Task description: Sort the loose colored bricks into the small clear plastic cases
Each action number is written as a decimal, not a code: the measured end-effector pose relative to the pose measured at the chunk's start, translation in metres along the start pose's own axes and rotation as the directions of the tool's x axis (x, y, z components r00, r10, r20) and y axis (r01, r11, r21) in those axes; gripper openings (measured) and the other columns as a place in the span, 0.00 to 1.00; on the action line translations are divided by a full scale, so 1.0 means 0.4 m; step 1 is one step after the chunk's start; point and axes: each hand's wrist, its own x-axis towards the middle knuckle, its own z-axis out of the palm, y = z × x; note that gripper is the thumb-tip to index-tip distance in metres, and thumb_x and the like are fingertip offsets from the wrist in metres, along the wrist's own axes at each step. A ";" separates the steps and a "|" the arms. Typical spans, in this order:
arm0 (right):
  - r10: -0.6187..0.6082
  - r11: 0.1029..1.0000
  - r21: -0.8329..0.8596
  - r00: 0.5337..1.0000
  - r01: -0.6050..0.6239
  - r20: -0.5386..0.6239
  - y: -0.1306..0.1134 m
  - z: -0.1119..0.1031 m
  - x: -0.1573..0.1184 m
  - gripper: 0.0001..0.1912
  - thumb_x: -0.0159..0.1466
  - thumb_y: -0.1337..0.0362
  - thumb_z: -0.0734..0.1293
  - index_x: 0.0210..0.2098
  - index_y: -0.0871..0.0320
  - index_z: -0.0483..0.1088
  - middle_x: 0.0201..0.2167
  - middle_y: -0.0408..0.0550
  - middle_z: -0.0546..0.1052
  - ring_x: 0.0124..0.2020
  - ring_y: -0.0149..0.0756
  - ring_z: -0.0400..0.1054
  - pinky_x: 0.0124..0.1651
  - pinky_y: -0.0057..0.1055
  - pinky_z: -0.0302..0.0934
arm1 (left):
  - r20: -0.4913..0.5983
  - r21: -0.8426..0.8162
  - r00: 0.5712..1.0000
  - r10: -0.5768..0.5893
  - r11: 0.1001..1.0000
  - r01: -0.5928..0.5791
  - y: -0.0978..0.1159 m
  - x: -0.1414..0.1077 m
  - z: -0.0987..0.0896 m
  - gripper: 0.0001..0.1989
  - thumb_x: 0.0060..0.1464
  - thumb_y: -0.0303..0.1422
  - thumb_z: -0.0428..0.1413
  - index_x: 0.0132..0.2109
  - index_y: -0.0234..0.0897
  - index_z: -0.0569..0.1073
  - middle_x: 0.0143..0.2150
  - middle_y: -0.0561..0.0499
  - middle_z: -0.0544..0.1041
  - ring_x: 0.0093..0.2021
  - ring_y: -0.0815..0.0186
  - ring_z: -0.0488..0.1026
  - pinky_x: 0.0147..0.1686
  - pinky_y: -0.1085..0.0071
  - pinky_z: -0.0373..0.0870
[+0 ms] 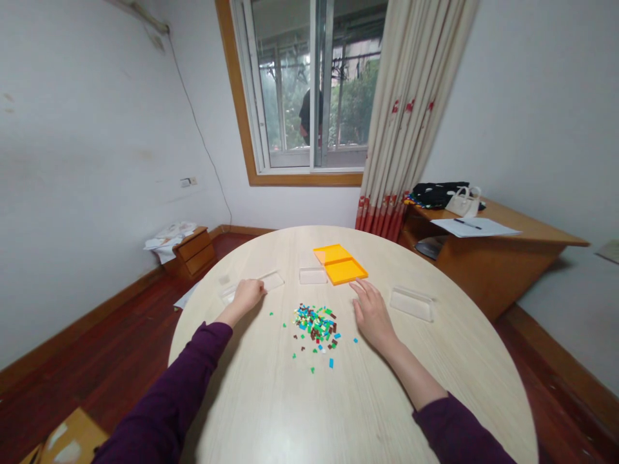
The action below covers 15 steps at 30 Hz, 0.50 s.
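My left hand is at the left of the table, its fingers curled in and closed. What they hold, if anything, is hidden. Right beside its fingertips lies a clear plastic tray, and another clear tray is partly behind the hand. A heap of small toy building bricks in green, blue, brown and white lies between my hands, with loose ones around it. My right hand rests right of the heap, fingers apart and holding nothing, its fingertips close to an opened yellow plastic case.
Clear trays stand at the middle and at the right of the round table. A wooden desk with a white bag, paper and a pen is at the right. A person shows beyond the window.
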 end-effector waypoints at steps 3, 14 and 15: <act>0.068 0.993 -0.100 0.997 -0.065 0.030 0.011 -0.006 0.001 0.19 0.63 0.72 0.55 0.52 0.62 0.65 0.53 0.60 0.69 0.55 0.46 0.60 0.53 0.44 0.59 | -0.025 0.025 0.999 0.019 1.000 -0.018 0.028 0.010 -0.018 0.13 0.54 0.38 0.57 0.43 0.35 0.77 0.42 0.40 0.78 0.44 0.53 0.74 0.44 0.63 0.65; 0.308 0.924 -0.280 0.942 -0.261 0.136 0.078 -0.109 0.017 0.17 0.62 0.72 0.57 0.48 0.63 0.70 0.47 0.59 0.73 0.48 0.46 0.65 0.48 0.42 0.56 | 0.018 -0.089 0.903 0.429 0.900 -0.426 0.264 0.104 0.063 0.23 0.62 0.36 0.46 0.62 0.35 0.61 0.65 0.37 0.61 0.64 0.53 0.59 0.61 0.51 0.54; 0.284 0.932 -0.281 0.943 -0.228 0.175 0.077 -0.097 0.024 0.20 0.62 0.73 0.56 0.51 0.63 0.68 0.50 0.60 0.72 0.51 0.46 0.64 0.51 0.43 0.55 | 0.040 -0.099 0.904 0.425 0.902 -0.419 0.270 0.108 0.071 0.23 0.62 0.36 0.46 0.62 0.36 0.61 0.64 0.37 0.62 0.63 0.53 0.60 0.60 0.51 0.55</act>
